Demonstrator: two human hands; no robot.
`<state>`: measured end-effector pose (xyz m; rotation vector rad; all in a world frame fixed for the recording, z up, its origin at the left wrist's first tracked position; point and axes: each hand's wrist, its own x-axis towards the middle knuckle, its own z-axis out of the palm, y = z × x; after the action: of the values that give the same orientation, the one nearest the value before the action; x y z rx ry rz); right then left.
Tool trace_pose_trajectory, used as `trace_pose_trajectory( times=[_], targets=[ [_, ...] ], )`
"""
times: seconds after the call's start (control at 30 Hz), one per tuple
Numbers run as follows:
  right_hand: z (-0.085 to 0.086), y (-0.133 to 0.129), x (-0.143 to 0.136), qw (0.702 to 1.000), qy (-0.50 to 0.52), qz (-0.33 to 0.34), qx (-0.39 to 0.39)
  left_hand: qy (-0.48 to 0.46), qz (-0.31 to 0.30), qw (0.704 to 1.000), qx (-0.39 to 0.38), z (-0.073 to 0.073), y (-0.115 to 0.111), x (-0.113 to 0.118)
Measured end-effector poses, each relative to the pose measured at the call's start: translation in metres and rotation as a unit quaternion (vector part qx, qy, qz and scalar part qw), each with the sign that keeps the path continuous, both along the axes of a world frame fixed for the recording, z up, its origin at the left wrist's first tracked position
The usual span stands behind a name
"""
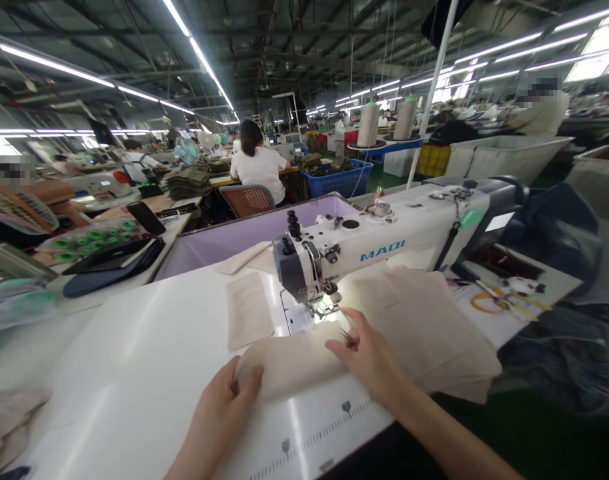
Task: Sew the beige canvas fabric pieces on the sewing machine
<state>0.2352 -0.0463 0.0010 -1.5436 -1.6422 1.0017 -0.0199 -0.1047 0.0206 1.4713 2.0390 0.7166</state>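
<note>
A beige fabric piece (289, 360) lies on the white sewing table in front of the sewing machine (354, 247). My left hand (227, 403) is closed on its left end, thumb on top. Close to the presser foot (328, 307), at the fabric's right end, is my right hand (367, 350). Small dark metal thread snips (349, 339) show between its curled fingers, mostly hidden by them. A flat beige panel (249, 310) rests left of the needle area. More beige fabric (434, 320) is spread under the machine arm and overhangs the table's edge on the right.
Yellow-handled scissors (489, 302) and other small items lie on the table's right end. Behind the machine stands a lilac-lined bin (224, 233). Two thread cones (368, 125) sit on a stand. A co-worker in a white shirt (259, 167) sits beyond, near a blue basket (337, 180).
</note>
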Motion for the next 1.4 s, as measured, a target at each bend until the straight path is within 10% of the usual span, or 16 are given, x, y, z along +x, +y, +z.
trace_pose_trajectory(
  times=[0.13,0.9,1.4],
  targets=[
    [-0.007,-0.006,0.004,0.993,0.117,0.021,0.009,0.043,-0.014,0.998,0.035,-0.002,-0.006,0.002],
    [-0.003,0.001,-0.007,0.985,-0.116,0.118,0.043,0.122,-0.066,0.983,0.121,-0.021,-0.008,-0.008],
    [-0.003,0.002,-0.006,0.988,-0.111,0.110,0.001,0.142,0.008,0.990,-0.007,-0.009,0.001,-0.006]
  ],
)
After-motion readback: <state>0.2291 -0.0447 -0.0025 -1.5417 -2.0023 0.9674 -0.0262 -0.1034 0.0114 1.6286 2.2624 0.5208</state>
